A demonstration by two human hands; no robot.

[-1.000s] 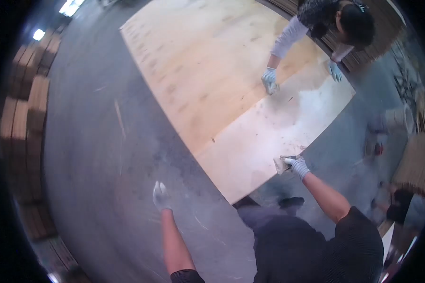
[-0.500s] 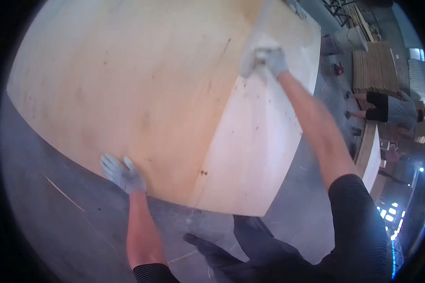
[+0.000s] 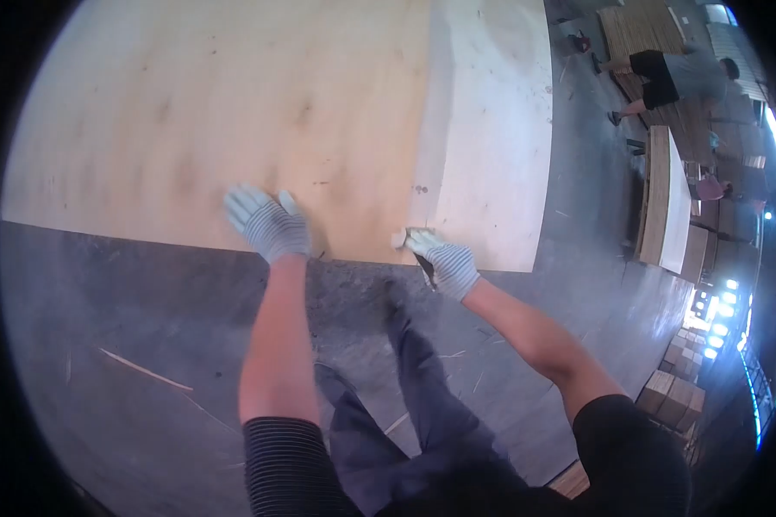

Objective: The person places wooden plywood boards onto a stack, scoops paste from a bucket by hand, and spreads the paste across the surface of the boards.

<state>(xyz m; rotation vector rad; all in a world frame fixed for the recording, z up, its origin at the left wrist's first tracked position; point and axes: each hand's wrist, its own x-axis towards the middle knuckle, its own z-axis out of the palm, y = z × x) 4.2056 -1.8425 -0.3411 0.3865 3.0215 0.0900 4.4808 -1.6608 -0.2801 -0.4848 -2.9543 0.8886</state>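
A large pale wooden sheet (image 3: 233, 112) fills the upper part of the view, with a lighter strip along its right side. My gloved left hand (image 3: 273, 226) lies on the sheet by its near edge, fingers spread. At the same edge, further right, my gloved right hand (image 3: 444, 261) is closed on a flat scraper-like tool (image 3: 425, 269), partly hidden under the fingers. The tool touches the sheet near a greyish band (image 3: 434, 129) where the two tones meet.
Thin wood slivers (image 3: 147, 369) lie on the grey floor (image 3: 190, 319). At the right are a stack of boards (image 3: 664, 202), stacked brown sheets (image 3: 638, 30), a person (image 3: 677, 76) beside them, and piled blocks (image 3: 671, 401) lower down.
The view has turned and shifted. My right hand has come from far up the sheet back to its near edge with the tool. My left hand, earlier off the sheet, now rests on it.
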